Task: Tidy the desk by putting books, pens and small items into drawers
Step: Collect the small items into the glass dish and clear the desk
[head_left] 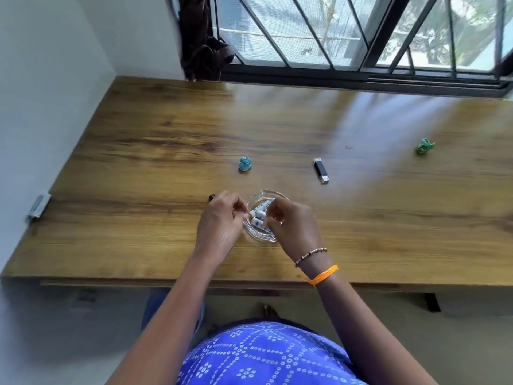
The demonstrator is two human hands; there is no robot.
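Note:
A clear glass dish (pixel 256 193) sits near the front middle of the wooden desk (pixel 166 140). Several small white cylinders with blue print (pixel 259 215) lie in it. My left hand (pixel 222 220) reaches in from the left and pinches the end of one cylinder. From the right, my right hand (pixel 291 223) has its fingers curled over the dish and pinches the white cylinders. A small dark item (pixel 211 197) peeks out behind my left hand. Behind the dish lie a black USB stick (pixel 321 170) and a crumpled blue ball (pixel 244 164).
A crumpled green ball (pixel 424 146) lies at the right of the desk. A grey-white object (pixel 39 207) hangs at the desk's left edge by the wall. A barred window (pixel 361 37) and a dark curtain (pixel 202 40) stand behind the desk.

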